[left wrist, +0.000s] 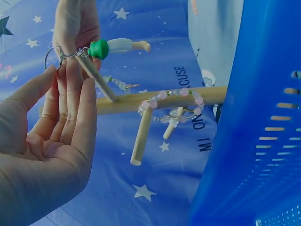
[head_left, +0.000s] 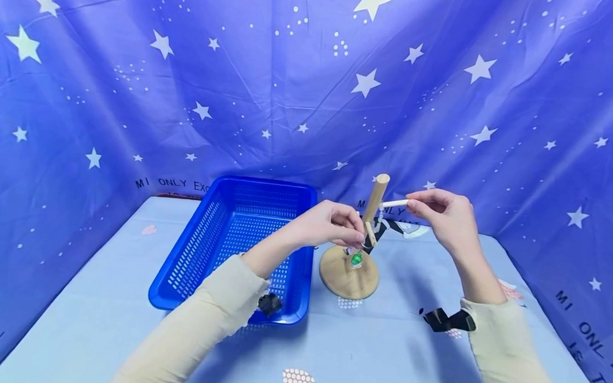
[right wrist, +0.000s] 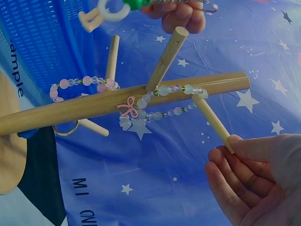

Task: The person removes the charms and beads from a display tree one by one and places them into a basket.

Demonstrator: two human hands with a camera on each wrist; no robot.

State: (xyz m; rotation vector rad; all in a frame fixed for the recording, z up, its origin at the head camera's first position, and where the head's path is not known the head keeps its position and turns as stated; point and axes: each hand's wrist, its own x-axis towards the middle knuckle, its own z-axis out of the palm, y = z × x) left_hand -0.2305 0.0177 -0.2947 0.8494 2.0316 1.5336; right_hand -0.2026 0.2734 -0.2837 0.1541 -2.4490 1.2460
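Observation:
A wooden peg stand rises from a round base at the middle of the table. My left hand pinches the metal ring of a keychain with a green and white charm beside a lower peg. The charm hangs just above the base. My right hand pinches the tip of an upper side peg, also seen as the peg meeting my fingertips. Pink and clear bead bracelets hang around the post.
A blue plastic basket stands just left of the stand, close to my left forearm. Blue star-print cloth walls in the back and both sides. A black strap sits at my right wrist. A dark ribbon lies behind the stand.

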